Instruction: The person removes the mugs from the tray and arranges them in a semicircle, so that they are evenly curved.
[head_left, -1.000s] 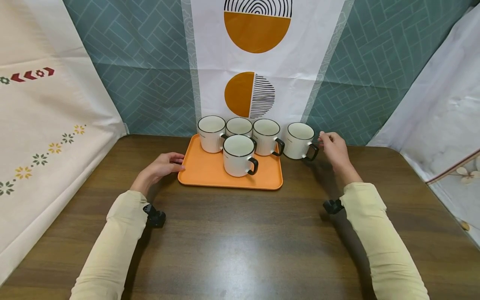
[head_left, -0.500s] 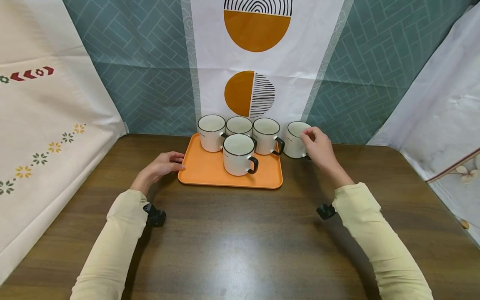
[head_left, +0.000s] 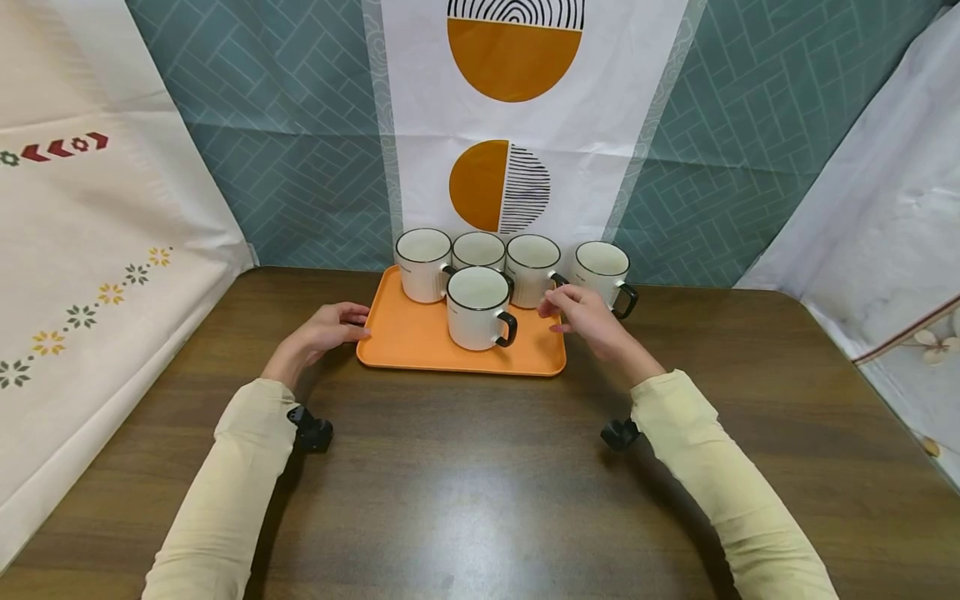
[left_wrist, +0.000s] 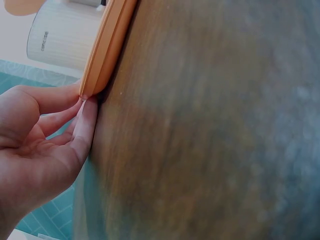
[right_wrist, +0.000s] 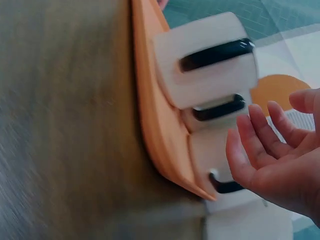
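Left hand [head_left: 324, 330] pinches tray [head_left: 412, 343] by edge; right hand [head_left: 588, 317], relaxed, empty, over opposite edge.

white mugs [head_left: 471, 321] upright on orange tray [head_left: 408, 343]

Orange tray [head_left: 405, 346], black-rimmed white mugs [head_left: 472, 323]

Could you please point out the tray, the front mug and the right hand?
Tray [head_left: 411, 340]: head view, bare floor.
Front mug [head_left: 473, 326]: head view, white side.
Right hand [right_wrist: 285, 165]: right wrist view, about mid-palm.
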